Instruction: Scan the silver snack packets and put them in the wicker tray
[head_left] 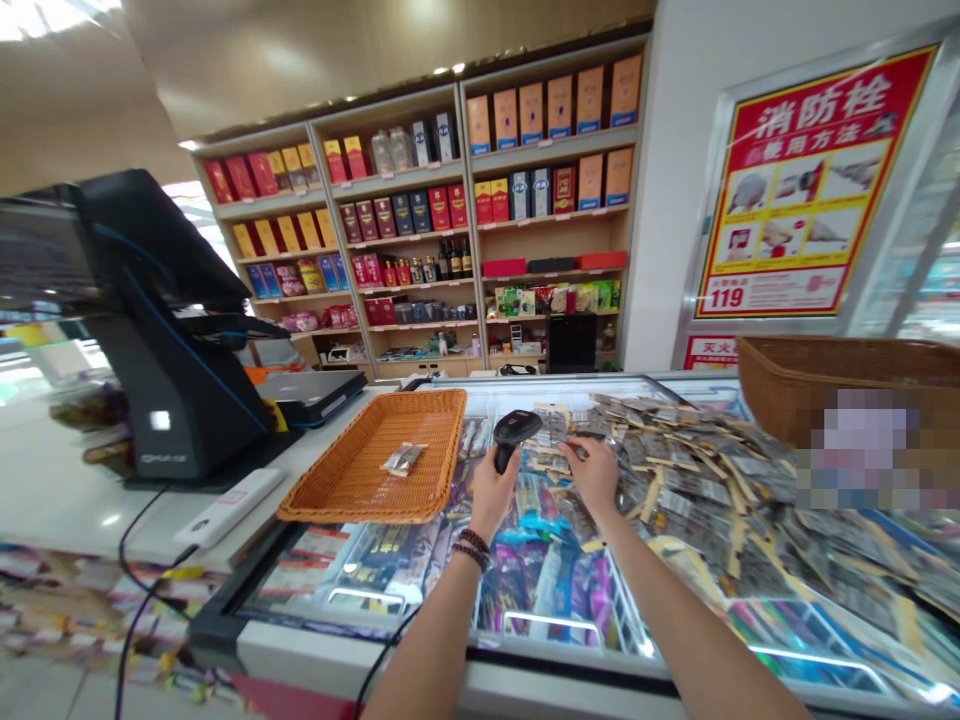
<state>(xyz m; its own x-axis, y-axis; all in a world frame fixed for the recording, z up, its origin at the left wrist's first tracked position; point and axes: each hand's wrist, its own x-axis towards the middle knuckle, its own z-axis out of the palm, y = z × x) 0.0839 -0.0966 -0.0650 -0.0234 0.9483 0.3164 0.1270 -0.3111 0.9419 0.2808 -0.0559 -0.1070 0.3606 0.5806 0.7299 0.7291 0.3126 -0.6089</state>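
My left hand [491,490], with dark beads round its wrist, is wrapped around the handle of a black barcode scanner [517,427]. The scanner's head points away and to the right over the glass freezer top. Close by on the right, my right hand [596,472] has thumb and forefinger pinched at the edge of a small packet [553,420]. Many similar grey and tan packets [682,450] lie heaped beside and beyond that hand. To the left, an orange wicker tray [322,490] holds one small silvery packet [403,459].
A glass-topped freezer [360,640] with colourful packaged goods stands under my arms. On the left counter are a black register [172,340], a flat scale [315,395] and a white power strip [229,505] with cables. A brown basket [780,390] sits at right; stocked shelves [409,240] stand behind.
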